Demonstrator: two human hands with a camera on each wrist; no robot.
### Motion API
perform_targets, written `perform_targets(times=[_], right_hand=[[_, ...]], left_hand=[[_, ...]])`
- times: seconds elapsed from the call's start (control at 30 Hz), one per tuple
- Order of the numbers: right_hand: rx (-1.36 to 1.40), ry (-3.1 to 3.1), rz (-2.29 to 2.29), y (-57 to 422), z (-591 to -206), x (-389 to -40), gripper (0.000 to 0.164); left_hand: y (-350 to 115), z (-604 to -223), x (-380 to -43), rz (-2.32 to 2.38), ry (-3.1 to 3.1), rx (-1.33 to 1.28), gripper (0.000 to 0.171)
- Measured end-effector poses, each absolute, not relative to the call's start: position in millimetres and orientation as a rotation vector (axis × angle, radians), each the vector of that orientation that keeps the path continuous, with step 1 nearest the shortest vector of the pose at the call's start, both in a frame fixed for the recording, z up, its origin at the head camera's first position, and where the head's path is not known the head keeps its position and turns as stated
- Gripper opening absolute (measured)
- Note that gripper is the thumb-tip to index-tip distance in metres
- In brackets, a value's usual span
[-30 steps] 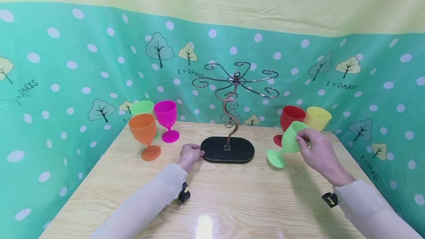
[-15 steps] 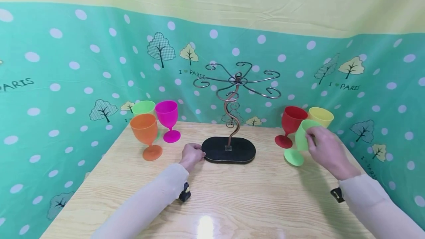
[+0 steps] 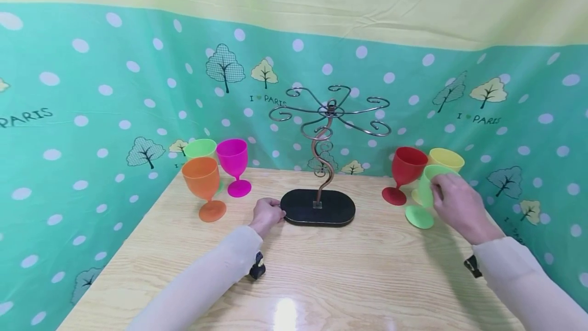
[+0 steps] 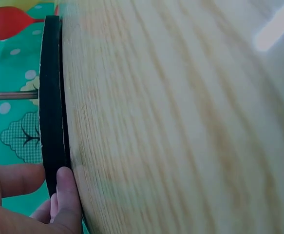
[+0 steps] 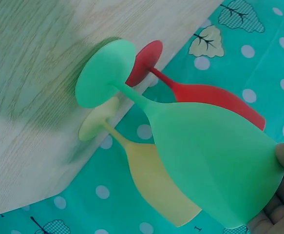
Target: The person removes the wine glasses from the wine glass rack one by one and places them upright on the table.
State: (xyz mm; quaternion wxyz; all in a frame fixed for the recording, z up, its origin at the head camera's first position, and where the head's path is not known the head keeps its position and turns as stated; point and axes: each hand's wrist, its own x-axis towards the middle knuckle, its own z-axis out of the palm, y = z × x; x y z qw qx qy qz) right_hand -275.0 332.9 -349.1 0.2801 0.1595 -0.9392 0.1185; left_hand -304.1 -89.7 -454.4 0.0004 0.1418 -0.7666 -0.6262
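Observation:
My right hand [image 3: 463, 209] pinches a light green goblet [image 5: 210, 151] by its rim, thumb on one side and fingers on the other. The goblet stands nearly upright with its foot at or just above the table; I cannot tell whether it touches. Close behind it are a red goblet [image 3: 408, 166] and a yellow goblet [image 5: 156, 180], partly hidden in the head view. My left hand [image 3: 267, 215] pinches the left end of the black oval base [image 4: 53, 97] between thumb and fingers. From that base rises a wavy copper-coloured stem [image 3: 327, 167] topped by curled metal arms [image 3: 329, 111].
On the table's left stand an orange goblet [image 3: 202, 178], a magenta goblet [image 3: 233, 157] and another green goblet [image 3: 198, 148], mostly hidden behind the orange one. A teal dotted cloth [image 3: 92, 167] hangs round the wooden table [image 3: 331, 275] at the back and sides.
My right hand has moved right with the green goblet, which has gone from tilted to nearly upright beside the red and yellow goblets. My left hand has stayed at the base.

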Motion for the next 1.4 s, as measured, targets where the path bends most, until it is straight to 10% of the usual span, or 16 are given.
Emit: perform_targets(times=[1.4], right_hand=[[0.41,-2.44,0.362,332.1,-354.9,-271.9,0.018]], left_hand=[[-94.5,-456.2,-304.8,-1.951,-2.431,0.448,0.036]])
